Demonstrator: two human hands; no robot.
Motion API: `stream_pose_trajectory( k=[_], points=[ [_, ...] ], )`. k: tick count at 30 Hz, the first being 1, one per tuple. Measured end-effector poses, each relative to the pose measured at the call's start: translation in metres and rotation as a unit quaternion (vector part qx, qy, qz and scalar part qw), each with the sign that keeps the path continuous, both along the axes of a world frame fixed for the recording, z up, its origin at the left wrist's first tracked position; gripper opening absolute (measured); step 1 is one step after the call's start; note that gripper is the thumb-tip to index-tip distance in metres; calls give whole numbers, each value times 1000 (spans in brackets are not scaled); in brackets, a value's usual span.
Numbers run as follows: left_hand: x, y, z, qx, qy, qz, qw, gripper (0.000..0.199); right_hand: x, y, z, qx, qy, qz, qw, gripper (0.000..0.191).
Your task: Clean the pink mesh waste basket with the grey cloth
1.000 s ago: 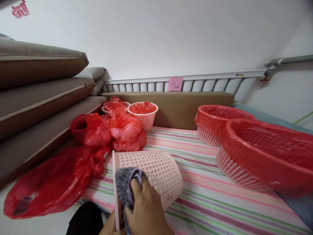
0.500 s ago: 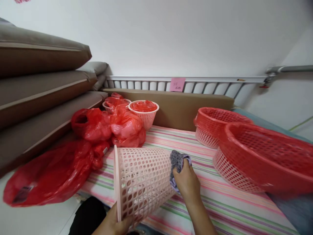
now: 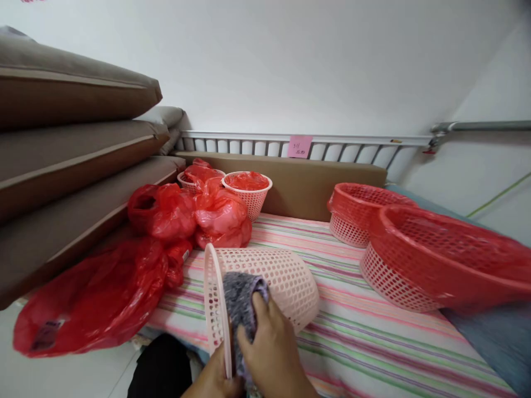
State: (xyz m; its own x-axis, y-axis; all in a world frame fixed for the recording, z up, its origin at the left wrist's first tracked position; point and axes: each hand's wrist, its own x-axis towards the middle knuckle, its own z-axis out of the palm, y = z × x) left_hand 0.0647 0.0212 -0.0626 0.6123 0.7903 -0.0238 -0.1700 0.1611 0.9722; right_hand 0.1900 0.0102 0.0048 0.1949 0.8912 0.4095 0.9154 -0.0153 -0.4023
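Observation:
A pink perforated plastic wastebasket (image 3: 286, 276) lies on its side over the striped sheet (image 3: 373, 331), its mouth facing left. My left hand (image 3: 219, 373) grips the rim at the lower side, fingers partly hidden. In my right hand (image 3: 271, 342) is a grey cloth with a lilac edge (image 3: 243, 298), pressed to the outside of the basket near the rim. The two hands are close together.
Red plastic bags (image 3: 219, 215) lie at left, beside stacked cushions (image 3: 74, 155). A wastebasket holding red plastic (image 3: 253, 202) stands behind. Two baskets lined with red bags (image 3: 357, 229) (image 3: 398, 282) stand at right. A long brown cushion (image 3: 307, 185) runs before the radiator (image 3: 249, 146).
My right hand has moved the cloth leftward from the basket's base to near its rim. The basket has turned, its base now pointing farther right and slightly toward me.

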Motion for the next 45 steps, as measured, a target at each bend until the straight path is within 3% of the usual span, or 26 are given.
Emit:
stream_pose_trajectory(
  k=[2,5,7,12,16,19,21,25,29,31,34,37,40,45],
  points=[
    [0,-3,-1,13,1,-27,1000,66,33,8,-6,-49,1,-84,995,45],
    [-2,-8,4,12,5,-50,999,58,86,19,-11,-116,45,-240,963,47],
    [-7,-11,10,28,3,-60,998,56,110,20,-12,-134,66,-294,944,47],
    [-19,-9,19,89,33,-107,990,52,121,11,-11,-153,63,-321,933,44],
    [-27,-8,4,125,27,-116,985,55,117,3,-12,-153,62,-320,933,42],
    [-32,-9,-8,107,-3,-119,987,62,117,-3,-15,-154,60,-325,931,39],
    [-34,-9,-7,75,-44,-118,989,74,115,-7,-18,-151,53,-323,933,38],
    [-29,-5,25,-13,-104,-50,993,88,99,-8,-21,-124,24,-300,945,38],
    [-20,-6,50,-53,-99,-21,993,86,51,-9,-15,-92,44,-237,966,43],
    [-18,-9,50,-38,-95,-18,995,81,12,-14,-8,-54,44,-170,983,45],
    [-19,-15,41,-2,-63,43,997,60,-43,-24,1,8,8,-51,999,46],
    [-23,-17,34,15,-46,77,996,53,-61,-29,3,23,-20,-7,1000,45],
    [-26,-18,32,2,-72,21,997,77,-26,-21,-4,-1,-38,-54,998,45],
    [-25,-20,31,-17,-76,-36,996,90,74,-8,-19,-93,6,-263,960,40]
  ],
)
